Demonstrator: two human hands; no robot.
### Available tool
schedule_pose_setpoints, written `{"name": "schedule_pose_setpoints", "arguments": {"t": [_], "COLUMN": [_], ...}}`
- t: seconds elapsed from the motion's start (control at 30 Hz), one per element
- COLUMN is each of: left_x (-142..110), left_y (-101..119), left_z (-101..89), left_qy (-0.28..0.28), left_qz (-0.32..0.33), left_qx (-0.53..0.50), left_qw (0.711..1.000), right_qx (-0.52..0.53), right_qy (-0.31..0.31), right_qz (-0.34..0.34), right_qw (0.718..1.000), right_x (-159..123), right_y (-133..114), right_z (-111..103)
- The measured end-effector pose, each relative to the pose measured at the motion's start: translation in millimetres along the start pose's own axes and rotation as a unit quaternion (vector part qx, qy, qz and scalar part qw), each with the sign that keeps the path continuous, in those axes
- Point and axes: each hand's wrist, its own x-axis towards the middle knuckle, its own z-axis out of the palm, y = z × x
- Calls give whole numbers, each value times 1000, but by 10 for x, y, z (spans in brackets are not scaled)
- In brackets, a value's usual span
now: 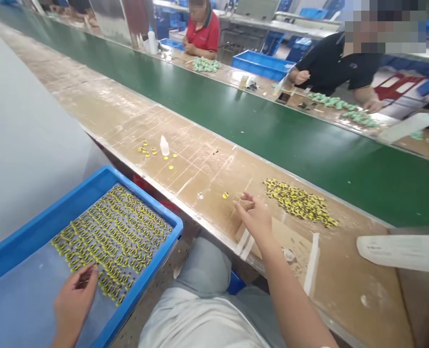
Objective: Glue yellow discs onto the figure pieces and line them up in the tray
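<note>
Past the grey trousers (196,309), the left hand (74,302) at eight o'clock curls over yellow-and-black components (110,237) in a blue tray (47,217), grip unclear, and the open right hand (254,217) could knock the loose pile (297,203) on the desk (207,193) at two o'clock.

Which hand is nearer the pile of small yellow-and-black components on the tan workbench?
Right. The right hand is just left of the pile, not touching it; the left hand is far off, inside the blue plastic tray.

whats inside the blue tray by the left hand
The blue tray holds rows of small yellow-and-black parts, the left hand at their edge; the tray floor beneath them cannot be seen.
</note>
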Motion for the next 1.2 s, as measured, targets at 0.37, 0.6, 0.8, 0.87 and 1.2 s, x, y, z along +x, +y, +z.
{"name": "schedule_pose_setpoints", "arguments": {"t": [0.37,0.6,0.8,0.87,1.2], "left_x": [-305,-588,-788,-802,-440], "left_y": [542,843,1007,972,294], "left_z": [-39,-99,-55,-54,-238], "left_qy": [63,-20,-97,-76,-22], "left_qz": [167,214,239,240,134], "left_qx": [-63,-123,-219,-222,-120], "left_qw": [982,969,941,942,983], "right_qx": [-47,253,370,379,310], "right_qy": [-57,-157,-330,-373,-429], "right_qz": [-54,91,119,122,69], "right_qw": [996,950,860,838,846], "right_x": [302,-401,-1433,-1581,-1657], "right_y": [-119,-826,-1424,-1490,-1488], "right_z": [432,705,1165,1290,1557]}}
